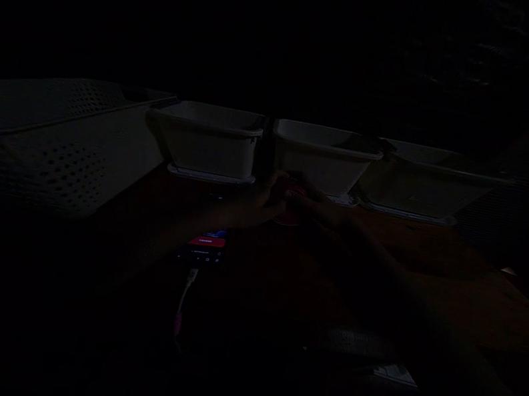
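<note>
The picture is very dark. A small red round object (291, 214) sits at the middle of the wooden table, in front of the middle white tub; its exact kind is too dim to tell. My left hand (259, 205) grips it from the left, with fingers curved round its side. From the right, my right hand (327, 211) is closed on the same object, its fingers reaching over the top. Beneath my left forearm lies a lit phone (205, 250), partly covered by the arm, with a white cable (186, 288) plugged into its near end.
Three white tubs stand in a row at the back: a left tub (214, 149), a middle tub (323, 164) and a right tub (422, 191). A large perforated basket (123, 161) is at the left. The wooden table (457, 284) stretches to the right. Some pale paper-like thing (396, 373) lies near the front.
</note>
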Motion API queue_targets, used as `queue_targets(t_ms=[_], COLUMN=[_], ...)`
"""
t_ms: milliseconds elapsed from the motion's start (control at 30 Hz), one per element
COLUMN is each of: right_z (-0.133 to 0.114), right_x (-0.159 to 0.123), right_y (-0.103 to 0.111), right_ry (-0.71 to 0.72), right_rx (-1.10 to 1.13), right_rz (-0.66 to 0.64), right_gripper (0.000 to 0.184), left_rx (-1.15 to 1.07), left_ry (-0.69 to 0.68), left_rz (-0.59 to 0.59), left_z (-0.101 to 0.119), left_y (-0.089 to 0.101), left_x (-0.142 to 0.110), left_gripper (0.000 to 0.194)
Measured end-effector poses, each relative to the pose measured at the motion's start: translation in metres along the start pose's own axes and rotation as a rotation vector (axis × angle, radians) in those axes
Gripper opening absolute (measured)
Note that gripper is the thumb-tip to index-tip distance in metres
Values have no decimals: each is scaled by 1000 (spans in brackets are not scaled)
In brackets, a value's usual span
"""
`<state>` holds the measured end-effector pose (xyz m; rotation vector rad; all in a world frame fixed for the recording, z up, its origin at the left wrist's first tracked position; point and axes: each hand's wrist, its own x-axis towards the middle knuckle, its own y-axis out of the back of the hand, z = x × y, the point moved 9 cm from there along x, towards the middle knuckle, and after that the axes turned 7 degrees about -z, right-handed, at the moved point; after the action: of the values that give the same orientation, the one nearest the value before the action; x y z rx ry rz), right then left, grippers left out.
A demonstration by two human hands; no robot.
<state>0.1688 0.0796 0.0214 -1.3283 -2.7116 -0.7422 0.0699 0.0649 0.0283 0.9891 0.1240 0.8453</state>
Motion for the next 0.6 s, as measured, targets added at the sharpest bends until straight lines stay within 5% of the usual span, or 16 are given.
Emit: queue_targets(t_ms=[600], right_z=[2], right_x=[1], right_y=[0], right_ry=[10], right_rx=[24], right_rz=[6], right_gripper=[58], left_rx=[-31], left_ry=[-9], left_rz=[3], left_z=[2], left_y=[1], left_x=[-1], left_gripper=[53])
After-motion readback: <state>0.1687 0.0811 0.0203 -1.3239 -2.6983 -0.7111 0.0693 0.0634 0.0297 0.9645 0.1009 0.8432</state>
